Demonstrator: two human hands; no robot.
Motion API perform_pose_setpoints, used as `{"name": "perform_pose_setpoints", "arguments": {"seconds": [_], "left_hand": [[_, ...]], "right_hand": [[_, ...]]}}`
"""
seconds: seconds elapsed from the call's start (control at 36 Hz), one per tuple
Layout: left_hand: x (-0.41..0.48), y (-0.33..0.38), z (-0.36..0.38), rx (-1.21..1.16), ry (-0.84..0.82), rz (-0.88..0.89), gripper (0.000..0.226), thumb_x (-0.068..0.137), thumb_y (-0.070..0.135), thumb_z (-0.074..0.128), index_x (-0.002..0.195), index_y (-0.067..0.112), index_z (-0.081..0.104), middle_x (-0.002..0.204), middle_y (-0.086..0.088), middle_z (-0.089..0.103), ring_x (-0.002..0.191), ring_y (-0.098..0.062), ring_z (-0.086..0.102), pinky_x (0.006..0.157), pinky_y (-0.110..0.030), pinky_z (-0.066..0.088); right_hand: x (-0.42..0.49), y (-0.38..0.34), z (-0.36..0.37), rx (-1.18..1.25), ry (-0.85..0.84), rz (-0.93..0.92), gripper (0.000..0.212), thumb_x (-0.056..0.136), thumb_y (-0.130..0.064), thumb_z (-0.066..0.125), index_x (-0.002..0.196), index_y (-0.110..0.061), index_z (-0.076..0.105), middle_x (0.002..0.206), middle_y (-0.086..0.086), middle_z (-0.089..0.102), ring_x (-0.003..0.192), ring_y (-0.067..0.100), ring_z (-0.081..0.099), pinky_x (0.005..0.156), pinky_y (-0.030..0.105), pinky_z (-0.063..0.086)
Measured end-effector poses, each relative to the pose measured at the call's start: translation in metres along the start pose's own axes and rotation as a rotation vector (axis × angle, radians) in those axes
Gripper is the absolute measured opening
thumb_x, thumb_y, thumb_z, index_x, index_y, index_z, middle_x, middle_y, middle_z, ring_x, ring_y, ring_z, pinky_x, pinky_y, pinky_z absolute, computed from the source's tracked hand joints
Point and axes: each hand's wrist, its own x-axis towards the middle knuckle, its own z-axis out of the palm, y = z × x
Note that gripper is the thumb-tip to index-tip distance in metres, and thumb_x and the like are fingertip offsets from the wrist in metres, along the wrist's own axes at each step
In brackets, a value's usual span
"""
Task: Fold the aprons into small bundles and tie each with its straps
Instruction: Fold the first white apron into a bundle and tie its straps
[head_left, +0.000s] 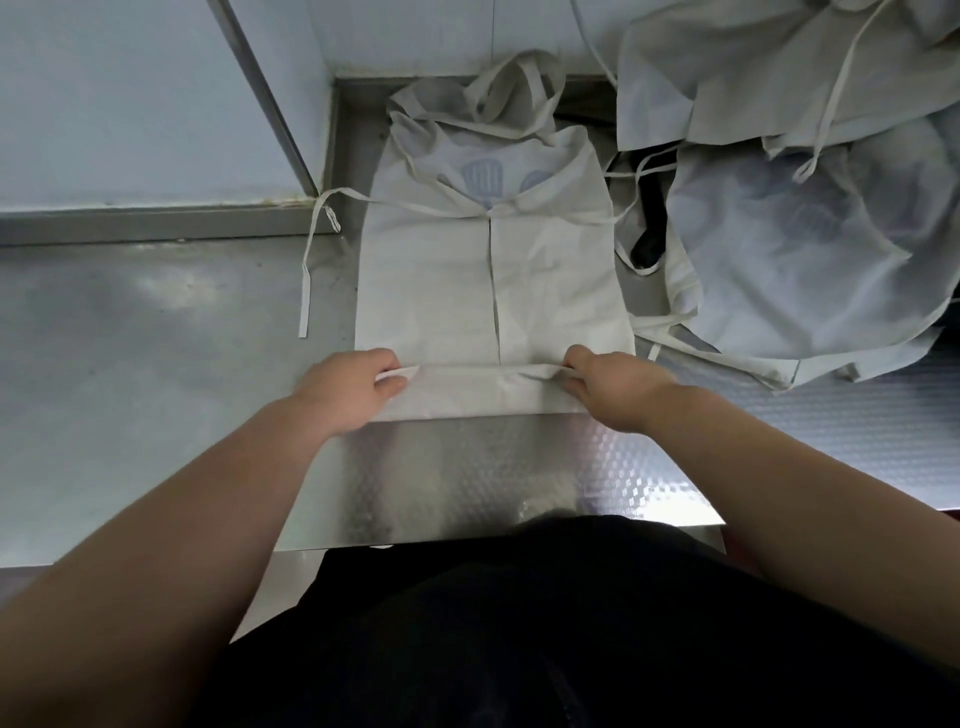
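Both bare forearms rise from the lower corners of the frame and converge toward its middle. The left hand (347, 388) and right hand (615, 388) sit level, knuckles up. Each pinches one end of the apron's (488, 280) folded near edge between fingers and thumb.

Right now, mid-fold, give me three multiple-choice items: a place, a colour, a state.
1. The heap of other aprons lies where from the flat apron? A left; B right; C underneath.
2. The print on the flat apron's bib is: A pale blue; B red; C green.
3. The left hand and right hand: A lie flat on the counter; B tie straps; C pinch the apron's folded near edge.
Answers: B, heap fills the right side; A, blue shapes show through; C, both hold the fold.
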Motion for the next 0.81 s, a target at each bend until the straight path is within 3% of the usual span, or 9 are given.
{"name": "perform_pose_setpoints", "arguments": {"seconds": [0.11, 0.22, 0.31, 0.39, 0.47, 0.53, 0.64, 0.75, 0.81], "left_hand": [[-0.003, 0.005, 0.009, 0.172, 0.138, 0.017, 0.024, 0.093, 0.035, 0.051, 0.114, 0.023, 0.056, 0.114, -0.003, 0.057, 0.111, -0.026, 0.05, 0.086, -0.034, 0.034], [-0.009, 0.011, 0.019, 0.154, 0.333, 0.253, 0.04, 0.083, 0.008, 0.058, 0.119, 0.027, 0.061, 0.123, 0.003, 0.056, 0.115, -0.026, 0.047, 0.085, -0.032, 0.023], [-0.01, 0.015, 0.023, 0.226, 0.23, 0.402, 0.058, 0.078, -0.005, 0.051, 0.125, 0.028, 0.058, 0.129, 0.008, 0.055, 0.118, -0.023, 0.048, 0.087, -0.027, 0.018], [-0.009, 0.016, 0.024, 0.203, 0.166, 0.378, 0.044, 0.089, 0.02, 0.04, 0.131, 0.027, 0.052, 0.134, 0.009, 0.049, 0.123, -0.019, 0.045, 0.096, -0.027, 0.02], [-0.015, 0.018, 0.023, 0.234, 0.087, 0.36, 0.08, 0.074, 0.069, 0.019, 0.135, 0.025, 0.046, 0.136, 0.007, 0.043, 0.126, -0.018, 0.04, 0.106, -0.031, 0.02], [-0.018, 0.02, 0.023, 0.248, 0.028, 0.342, 0.091, 0.066, 0.082, 0.034, 0.139, 0.027, 0.038, 0.138, 0.008, 0.036, 0.129, -0.016, 0.032, 0.11, -0.031, 0.017], [-0.018, 0.023, 0.024, 0.197, 0.042, 0.321, 0.074, 0.069, 0.063, 0.065, 0.131, 0.03, 0.042, 0.133, 0.01, 0.039, 0.126, -0.015, 0.034, 0.108, -0.03, 0.02], [-0.02, 0.024, 0.02, 0.168, 0.085, 0.319, 0.036, 0.077, 0.037, 0.061, 0.113, 0.033, 0.057, 0.119, 0.013, 0.053, 0.117, -0.015, 0.039, 0.098, -0.027, 0.022], [-0.017, 0.022, 0.015, 0.108, 0.048, 0.292, 0.03, 0.079, 0.037, 0.052, 0.107, 0.033, 0.063, 0.109, 0.012, 0.061, 0.111, -0.016, 0.046, 0.092, -0.027, 0.029]], "right_hand": [[0.006, 0.0, 0.008, -0.189, 0.135, 0.029, 0.026, 0.097, -0.016, 0.041, 0.122, -0.017, 0.035, 0.107, 0.005, 0.057, 0.094, 0.028, 0.057, 0.072, 0.034, 0.039], [0.005, -0.003, 0.013, -0.418, 0.282, -0.085, 0.044, 0.087, -0.008, 0.046, 0.128, -0.024, 0.042, 0.127, 0.005, 0.045, 0.12, 0.028, 0.039, 0.108, 0.042, 0.022], [0.003, -0.003, 0.018, -0.465, 0.279, -0.129, 0.044, 0.09, -0.012, 0.043, 0.131, -0.026, 0.043, 0.136, 0.003, 0.039, 0.127, 0.029, 0.031, 0.113, 0.046, 0.008], [0.003, 0.001, 0.022, -0.325, 0.229, -0.153, 0.044, 0.097, -0.039, 0.034, 0.14, -0.025, 0.036, 0.145, 0.0, 0.038, 0.133, 0.024, 0.031, 0.113, 0.038, 0.01], [0.001, 0.004, 0.02, -0.251, 0.144, -0.178, 0.065, 0.091, -0.059, 0.038, 0.144, -0.023, 0.029, 0.15, 0.001, 0.029, 0.138, 0.021, 0.027, 0.115, 0.034, 0.012], [-0.001, 0.004, 0.019, -0.236, 0.14, -0.172, 0.065, 0.09, -0.062, 0.038, 0.141, -0.024, 0.031, 0.144, 0.002, 0.035, 0.131, 0.022, 0.037, 0.111, 0.034, 0.022], [-0.008, 0.0, 0.019, -0.289, 0.16, -0.188, 0.055, 0.094, -0.059, 0.029, 0.135, -0.025, 0.042, 0.129, 0.001, 0.048, 0.116, 0.022, 0.049, 0.098, 0.035, 0.033], [-0.016, -0.002, 0.019, -0.238, 0.199, -0.203, 0.075, 0.081, -0.067, 0.006, 0.121, -0.027, 0.055, 0.111, -0.001, 0.06, 0.105, 0.021, 0.056, 0.089, 0.032, 0.033], [-0.019, 0.0, 0.017, -0.247, 0.176, -0.236, 0.077, 0.077, -0.074, 0.01, 0.125, -0.031, 0.052, 0.105, -0.002, 0.063, 0.104, 0.021, 0.056, 0.091, 0.033, 0.034]]}}
